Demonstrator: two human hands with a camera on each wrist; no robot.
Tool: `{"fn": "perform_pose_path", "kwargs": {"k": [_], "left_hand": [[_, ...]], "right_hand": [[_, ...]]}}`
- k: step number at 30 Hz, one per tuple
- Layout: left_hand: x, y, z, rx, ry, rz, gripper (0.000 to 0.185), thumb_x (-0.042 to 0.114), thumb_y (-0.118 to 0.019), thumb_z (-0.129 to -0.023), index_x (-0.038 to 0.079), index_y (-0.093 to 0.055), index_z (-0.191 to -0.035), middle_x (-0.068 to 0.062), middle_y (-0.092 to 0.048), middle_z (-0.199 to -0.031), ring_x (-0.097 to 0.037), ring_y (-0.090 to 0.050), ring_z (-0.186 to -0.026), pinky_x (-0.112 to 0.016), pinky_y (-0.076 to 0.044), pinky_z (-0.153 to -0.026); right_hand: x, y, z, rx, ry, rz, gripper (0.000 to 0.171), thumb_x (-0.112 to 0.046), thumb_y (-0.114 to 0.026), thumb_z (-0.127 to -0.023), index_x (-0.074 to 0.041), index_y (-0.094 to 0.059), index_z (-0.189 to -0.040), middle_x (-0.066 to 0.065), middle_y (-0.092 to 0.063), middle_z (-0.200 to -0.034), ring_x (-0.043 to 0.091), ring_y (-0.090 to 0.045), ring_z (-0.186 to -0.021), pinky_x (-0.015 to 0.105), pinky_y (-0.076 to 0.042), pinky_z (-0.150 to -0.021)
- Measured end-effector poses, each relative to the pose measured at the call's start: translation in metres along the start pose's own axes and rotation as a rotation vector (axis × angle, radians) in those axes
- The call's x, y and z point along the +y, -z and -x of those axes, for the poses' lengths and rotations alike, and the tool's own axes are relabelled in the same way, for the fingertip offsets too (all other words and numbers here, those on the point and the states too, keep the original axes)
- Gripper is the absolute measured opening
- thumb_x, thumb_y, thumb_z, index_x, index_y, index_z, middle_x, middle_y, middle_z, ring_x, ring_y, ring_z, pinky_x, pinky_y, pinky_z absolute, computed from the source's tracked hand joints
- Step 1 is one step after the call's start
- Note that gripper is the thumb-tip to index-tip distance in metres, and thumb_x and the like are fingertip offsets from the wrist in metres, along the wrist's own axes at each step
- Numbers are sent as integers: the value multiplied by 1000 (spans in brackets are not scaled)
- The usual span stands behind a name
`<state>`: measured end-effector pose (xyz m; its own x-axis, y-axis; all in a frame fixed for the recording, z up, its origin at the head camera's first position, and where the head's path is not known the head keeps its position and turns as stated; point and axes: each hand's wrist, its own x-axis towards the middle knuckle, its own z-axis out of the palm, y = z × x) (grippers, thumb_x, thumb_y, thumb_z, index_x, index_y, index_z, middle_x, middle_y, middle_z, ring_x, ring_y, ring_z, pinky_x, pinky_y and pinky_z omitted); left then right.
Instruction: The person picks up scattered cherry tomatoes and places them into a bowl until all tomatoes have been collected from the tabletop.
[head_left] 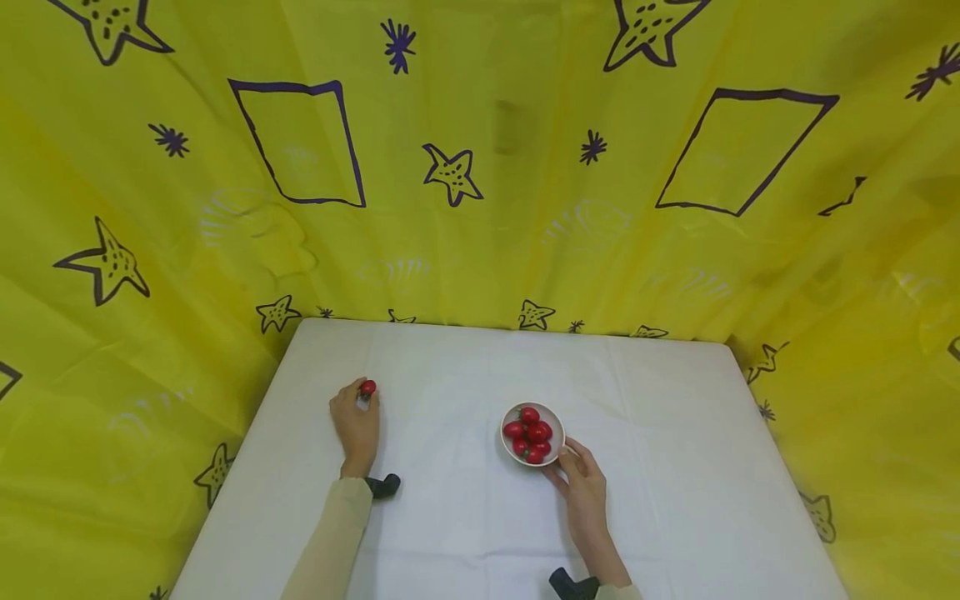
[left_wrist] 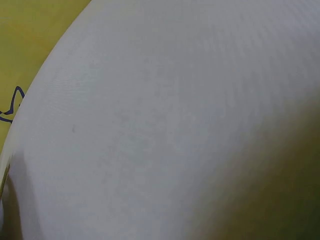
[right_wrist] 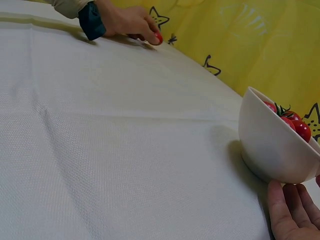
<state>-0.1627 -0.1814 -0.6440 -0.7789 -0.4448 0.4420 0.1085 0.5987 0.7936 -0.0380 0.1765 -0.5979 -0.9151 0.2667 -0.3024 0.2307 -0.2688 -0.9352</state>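
Observation:
Toward the left of the table, my left hand [head_left: 356, 427] pinches a red cherry tomato [head_left: 367, 387] between thumb and fingers. The right wrist view also shows this tomato [right_wrist: 158, 38] at the fingertips, low over the cloth. My right hand [head_left: 585, 487] holds a small white bowl [head_left: 504, 450] by its near right side, thumb at the rim and fingers [right_wrist: 280, 210] under its base. Several red cherry tomatoes [head_left: 536, 433] lie in the bowl, some with green stems. The left wrist view shows mostly cloth, and the left hand's grip is hidden there.
A white cloth [head_left: 442, 500] with faint creases covers the table. Yellow curtains [head_left: 480, 250] with dark stars and frames hang behind it and at both sides. Dark bands with stubby mounts [head_left: 385, 486] sit on both wrists.

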Motion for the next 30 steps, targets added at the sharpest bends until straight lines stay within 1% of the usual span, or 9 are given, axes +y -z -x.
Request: {"fn": "perform_pose_path", "kwargs": {"k": [5, 10, 14, 16, 19, 23, 27, 30], "left_hand": [[3, 0, 4, -83, -46, -3, 34, -1, -78, -88, -5, -70, -120, -29, -71, -111, -48, -57, -106, -52, -41, -94], [7, -1, 10, -121, -80, 10, 34, 2, -80, -87, -4, -71, -119, -26, -73, -112, -47, -59, -105, -54, -44, -94], [9, -4, 13, -166, -85, -3, 34, 6, -81, -89, -1, -72, -121, -23, -74, -114, -44, -60, -107, -52, -45, -94], [11, -6, 15, -180, -77, -16, 34, 7, -81, -89, 0, -72, -121, -22, -74, -115, -42, -59, -106, -49, -45, -94], [19, -7, 17, -199, -82, -3, 34, 4, -81, -88, -1, -72, -120, -21, -75, -114, -41, -60, -105, -48, -45, -93], [37, -8, 20, -253, -116, 50, 33, 1, -80, -87, -3, -72, -119, -22, -75, -113, -41, -61, -105, -49, -46, -92], [54, -11, 22, -357, -116, 63, 34, 3, -79, -89, -1, -72, -122, -18, -75, -116, -36, -61, -106, -44, -47, -92], [64, -13, 22, -439, -95, 79, 36, 3, -79, -89, 2, -71, -125, -15, -74, -119, -32, -61, -107, -41, -48, -92]], "right_hand": [[0, 0, 0, 5, -7, -4, 49, -20, -59, -107, 3, -47, -149, 0, -64, -125, 5, -65, -107, 30, -61, -96], [2, 1, 0, 2, -13, -1, 49, -21, -58, -108, 2, -46, -150, 3, -64, -127, 3, -65, -108, 30, -60, -98], [1, 0, 0, -1, -5, 7, 49, -22, -58, -108, 2, -47, -150, 7, -64, -131, 3, -65, -108, 30, -60, -98], [1, 0, 0, -2, -4, 10, 50, -23, -59, -108, 1, -47, -149, 8, -64, -131, 3, -66, -108, 30, -60, -98], [1, 1, 0, -5, -4, 13, 50, -22, -58, -108, 1, -47, -150, 8, -64, -131, 2, -66, -108, 30, -60, -98], [0, 1, 0, -3, -7, 15, 49, -22, -58, -108, 1, -47, -150, 7, -65, -130, 2, -66, -107, 30, -60, -98], [0, 1, 0, 4, -7, 12, 49, -22, -59, -108, 1, -48, -149, 8, -65, -129, 2, -67, -107, 30, -60, -97], [0, 0, 1, 3, -9, 21, 49, -22, -59, -108, 1, -48, -149, 9, -64, -131, 2, -66, -108, 31, -60, -98]]}}
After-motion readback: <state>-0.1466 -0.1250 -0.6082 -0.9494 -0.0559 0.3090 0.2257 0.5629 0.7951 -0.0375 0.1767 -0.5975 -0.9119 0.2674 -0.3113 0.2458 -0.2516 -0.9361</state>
